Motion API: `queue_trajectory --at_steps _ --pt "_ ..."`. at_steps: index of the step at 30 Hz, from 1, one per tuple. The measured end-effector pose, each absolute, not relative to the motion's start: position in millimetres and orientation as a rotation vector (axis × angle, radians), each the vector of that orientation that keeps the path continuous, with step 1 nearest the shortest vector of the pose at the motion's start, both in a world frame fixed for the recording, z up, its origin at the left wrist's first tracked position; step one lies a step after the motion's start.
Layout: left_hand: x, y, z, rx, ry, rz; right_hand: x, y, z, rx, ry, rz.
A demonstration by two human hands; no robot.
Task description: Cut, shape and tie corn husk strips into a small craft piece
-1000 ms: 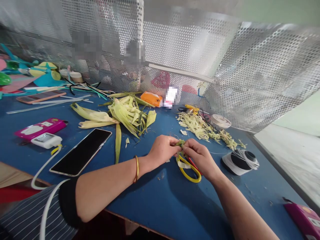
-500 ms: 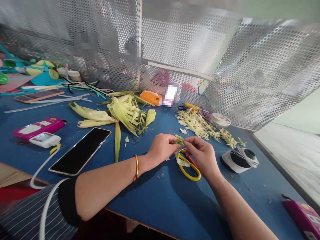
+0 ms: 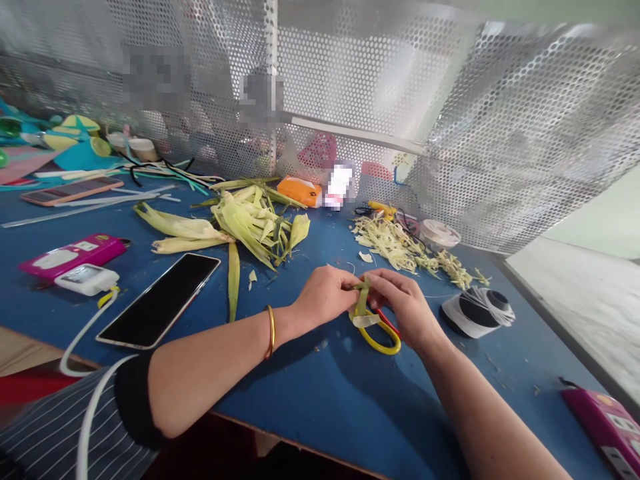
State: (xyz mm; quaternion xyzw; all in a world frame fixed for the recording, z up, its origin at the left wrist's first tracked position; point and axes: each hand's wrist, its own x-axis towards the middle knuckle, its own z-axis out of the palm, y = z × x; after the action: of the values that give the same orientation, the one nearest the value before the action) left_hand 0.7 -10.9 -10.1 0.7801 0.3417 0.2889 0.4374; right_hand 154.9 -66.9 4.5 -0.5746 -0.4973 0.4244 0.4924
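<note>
My left hand (image 3: pixel 327 291) pinches one end of a narrow green corn husk strip (image 3: pixel 364 300) between thumb and fingertips. Against the same strip, the closed fingers of my right hand (image 3: pixel 403 305) press from the other side; its fingertips are partly hidden. The strip hangs down between both hands. Under them on the table lie scissors (image 3: pixel 381 347) with yellow and red handles, their blades covered by my hands. A pale scrap of husk (image 3: pixel 367 321) rests over one handle. Thin white thread runs from a spool (image 3: pixel 477 312) toward my right hand.
A pile of corn husks (image 3: pixel 247 223) lies left of centre, shredded husk strips (image 3: pixel 387 243) at the right. A phone (image 3: pixel 163 300), a magenta box (image 3: pixel 75 257) and a white cabled device (image 3: pixel 87 279) lie left. Perforated metal sheeting (image 3: pixel 350 80) stands behind the blue table (image 3: pixel 310 413).
The husk strip, bunched at my fingertips before, now hangs lengthwise between my hands. My right fingers have shifted slightly over it. The view has moved a little.
</note>
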Motion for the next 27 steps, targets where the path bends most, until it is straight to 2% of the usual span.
queue_trajectory --at_steps 13,20,27 --pt "2.6 -14.6 -8.1 1.977 0.870 0.587 156.4 -64.3 -0.8 -1.480 -1.213 0.883" --pt "6.7 -8.8 -12.0 1.522 0.937 0.621 161.5 -68.4 6.6 -1.572 -1.297 0.481" --pt "9.6 -7.3 -4.6 1.266 0.993 0.751 156.5 -71.7 1.7 -1.613 -1.620 0.695"
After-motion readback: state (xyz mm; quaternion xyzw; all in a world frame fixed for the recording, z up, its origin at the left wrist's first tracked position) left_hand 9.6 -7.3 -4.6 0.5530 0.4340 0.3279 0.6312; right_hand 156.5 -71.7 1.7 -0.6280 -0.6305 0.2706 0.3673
